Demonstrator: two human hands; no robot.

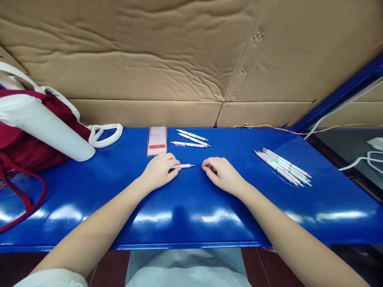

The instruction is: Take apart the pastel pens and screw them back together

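Left hand curled over rear of pink pen, tip pointing right. Right hand relaxed, empty, fingertips just beside pen tip. Three pens near far edge of blue table; pen bundle toward right end.

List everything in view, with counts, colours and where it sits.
Bench: one, blue, across the view.
Cardboard wall: one, tan, behind the bench.
Bag: one, dark red, left end.
Bottle: one, white, leaning on the bag.
Card: one, pink, red label, back edge.
Pens: three, pastel, beside the card.
Pen bunch: several, pastel, right side.
Wires: several, yellow and orange, behind the bench.
Held pen: one, pink, in left hand.
Left hand: one, holding the pen.
Right hand: one, empty, near the pen.
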